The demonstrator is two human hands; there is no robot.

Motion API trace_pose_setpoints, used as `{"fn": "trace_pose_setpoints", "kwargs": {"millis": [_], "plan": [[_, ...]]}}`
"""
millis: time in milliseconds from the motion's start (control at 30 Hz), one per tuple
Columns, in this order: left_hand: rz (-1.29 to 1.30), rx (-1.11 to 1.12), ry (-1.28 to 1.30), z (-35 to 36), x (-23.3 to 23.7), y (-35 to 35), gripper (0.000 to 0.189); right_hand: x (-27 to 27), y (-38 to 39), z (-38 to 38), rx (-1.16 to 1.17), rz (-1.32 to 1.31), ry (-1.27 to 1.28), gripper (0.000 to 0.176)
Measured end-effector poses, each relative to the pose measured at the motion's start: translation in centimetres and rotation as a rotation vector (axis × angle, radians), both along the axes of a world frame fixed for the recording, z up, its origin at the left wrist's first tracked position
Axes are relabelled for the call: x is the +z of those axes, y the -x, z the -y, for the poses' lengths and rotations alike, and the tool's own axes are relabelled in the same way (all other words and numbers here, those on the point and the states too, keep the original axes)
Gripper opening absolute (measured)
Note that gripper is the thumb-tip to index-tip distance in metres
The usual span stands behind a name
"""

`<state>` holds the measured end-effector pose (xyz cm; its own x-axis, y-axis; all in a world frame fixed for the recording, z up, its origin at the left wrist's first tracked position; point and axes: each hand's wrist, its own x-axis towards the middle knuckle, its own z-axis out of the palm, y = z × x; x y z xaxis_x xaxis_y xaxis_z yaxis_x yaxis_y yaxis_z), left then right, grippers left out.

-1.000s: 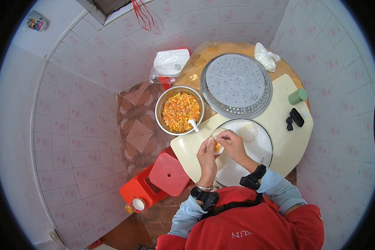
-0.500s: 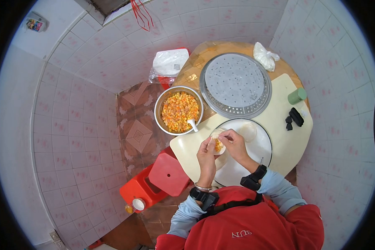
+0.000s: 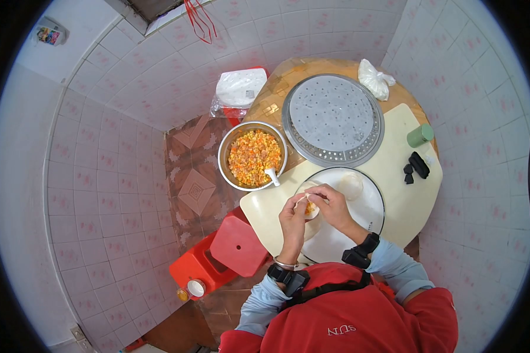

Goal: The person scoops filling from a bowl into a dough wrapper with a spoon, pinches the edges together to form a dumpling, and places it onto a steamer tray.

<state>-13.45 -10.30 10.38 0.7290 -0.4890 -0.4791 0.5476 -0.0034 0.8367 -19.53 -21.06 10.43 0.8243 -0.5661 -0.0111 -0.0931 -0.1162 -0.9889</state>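
Observation:
Over the white plate [image 3: 368, 215], my left hand [image 3: 292, 220] cups a thin round dumpling wrapper [image 3: 315, 214] with orange and yellow filling in its middle. The fingers of my right hand [image 3: 334, 209] pinch the wrapper's far edge, close to the left fingertips. Part of the filling is hidden by my fingers. On the plate, another pale wrapper [image 3: 351, 186] lies past my right hand, and one more shows partly below the held one. To the left stands a metal bowl [image 3: 222, 167] of chopped filling [image 3: 253, 156], with a white spoon [image 3: 272, 176] resting in it.
A round perforated steamer tray [image 3: 333, 117] sits at the table's back. A white plastic bag [image 3: 375, 80], a green cylinder [image 3: 419, 136] and black items [image 3: 418, 166] lie at the right. Red stools [image 3: 238, 244] stand at the lower left. Tiled walls enclose the table.
My fingers have drawn closer together at the wrapper's far edge, which is now gathered up more over the filling. My right hand has shifted slightly left.

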Motion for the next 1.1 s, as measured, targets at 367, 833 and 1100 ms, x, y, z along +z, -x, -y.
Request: {"fn": "trace_pose_setpoints", "kwargs": {"millis": [367, 833, 1100], "plan": [[-0.103, 0.073, 0.026, -0.2, 0.3, 0.0, 0.022, -1.1, 0.1, -0.3, -0.102, -0.022, -0.008, 0.012], [0.110, -0.040, -0.042, 0.0, -0.6, -0.1, 0.024, 0.1, 0.1, 0.4, 0.004, -0.015, 0.208, 0.014], [-0.052, 0.042, -0.034, 0.0, 0.3, -0.4, 0.027, -0.4, -0.2, 0.1, -0.144, -0.045, 0.012, 0.011]]}}
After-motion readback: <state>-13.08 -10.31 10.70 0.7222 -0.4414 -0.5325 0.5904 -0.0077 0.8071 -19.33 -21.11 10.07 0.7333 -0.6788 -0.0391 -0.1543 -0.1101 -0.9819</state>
